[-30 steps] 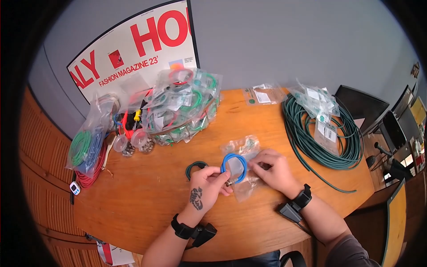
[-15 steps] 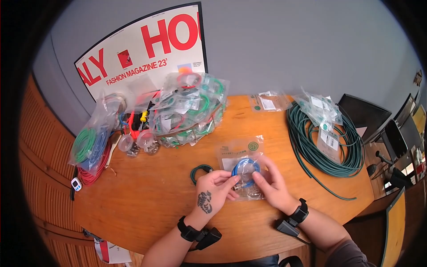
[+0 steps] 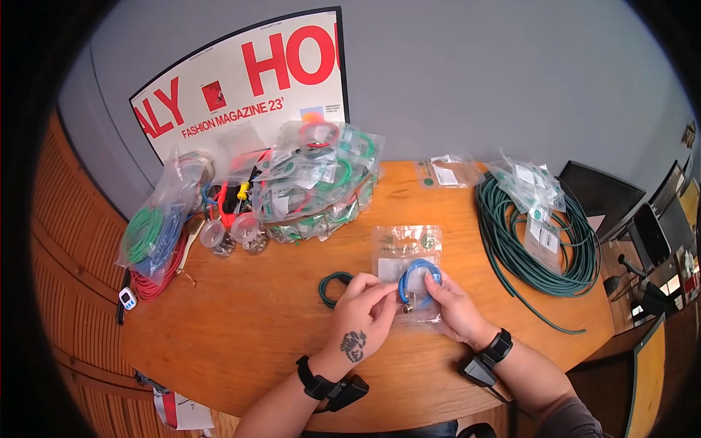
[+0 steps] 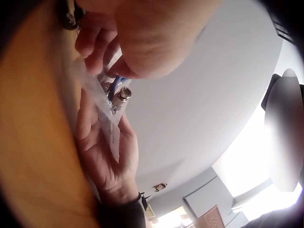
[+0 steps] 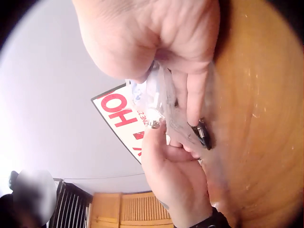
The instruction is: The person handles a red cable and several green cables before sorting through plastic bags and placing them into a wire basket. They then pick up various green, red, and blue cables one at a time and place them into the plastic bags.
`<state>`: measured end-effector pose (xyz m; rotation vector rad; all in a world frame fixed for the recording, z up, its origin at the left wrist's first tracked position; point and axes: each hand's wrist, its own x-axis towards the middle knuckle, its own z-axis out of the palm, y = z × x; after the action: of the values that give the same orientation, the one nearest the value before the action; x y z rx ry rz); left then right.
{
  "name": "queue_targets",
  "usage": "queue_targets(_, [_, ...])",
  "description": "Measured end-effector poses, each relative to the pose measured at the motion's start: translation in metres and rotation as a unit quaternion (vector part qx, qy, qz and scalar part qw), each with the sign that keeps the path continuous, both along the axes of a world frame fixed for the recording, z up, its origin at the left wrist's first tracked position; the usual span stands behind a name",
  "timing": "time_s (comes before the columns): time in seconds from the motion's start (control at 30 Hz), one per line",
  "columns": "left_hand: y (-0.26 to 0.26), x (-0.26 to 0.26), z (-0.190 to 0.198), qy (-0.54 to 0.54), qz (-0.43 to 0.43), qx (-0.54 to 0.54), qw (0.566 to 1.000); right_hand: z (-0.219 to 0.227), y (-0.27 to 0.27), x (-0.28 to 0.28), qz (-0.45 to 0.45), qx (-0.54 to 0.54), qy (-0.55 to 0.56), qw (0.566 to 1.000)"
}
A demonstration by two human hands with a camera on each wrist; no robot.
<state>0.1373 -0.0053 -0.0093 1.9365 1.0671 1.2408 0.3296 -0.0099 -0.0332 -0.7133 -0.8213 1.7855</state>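
Note:
A blue cable coil (image 3: 404, 286) lies against a clear plastic bag (image 3: 409, 244) held up between the hands; whether all of it is inside, I cannot tell. Its metal connector (image 3: 407, 309) hangs at the coil's bottom, and shows beside the plastic as a silver connector (image 4: 123, 95) in the left wrist view. The right hand (image 3: 461, 312) grips the bag's right side, thumb in front over the coil. With thumb and fingertips, the left hand (image 3: 363, 317) pinches the bag's left edge beside the coil. Left of it, a small dark green cable coil (image 3: 326, 292) rests on the table.
A large dark green cable coil (image 3: 504, 255) with bagged items on it sits at the right. Back left stand a pile of bagged cables (image 3: 321, 182), small clear tubs (image 3: 248, 230) and a red cable (image 3: 157, 281). An empty-looking bag (image 3: 445, 174) lies at the back.
The right hand has come round the bag's right side, thumb over the blue coil. Coil and bag have shifted right in view, the bag now flatter and upright. The left hand has moved to the bag's left edge.

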Motion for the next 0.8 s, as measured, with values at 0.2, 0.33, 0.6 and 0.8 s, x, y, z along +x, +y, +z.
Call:
queue_targets(0.2, [-0.005,-0.004,0.012,0.094,0.013,-0.027,0.995,0.002,0.002,0.005,0.028,-0.036,0.058,0.997])
queue_targets(0.33, [0.003,-0.008,-0.005,0.058,0.022,0.035,0.997,0.007,0.001,0.003,0.054,-0.056,0.07,0.994])
queue_targets(0.6, [0.002,-0.012,0.003,0.06,0.033,0.079,0.995,0.003,0.006,0.006,0.032,-0.062,0.063,0.996])
queue_targets(0.8, [0.0,-0.012,0.01,0.055,-0.004,0.066,0.996,0.009,0.004,0.01,0.016,-0.051,0.011,0.999])
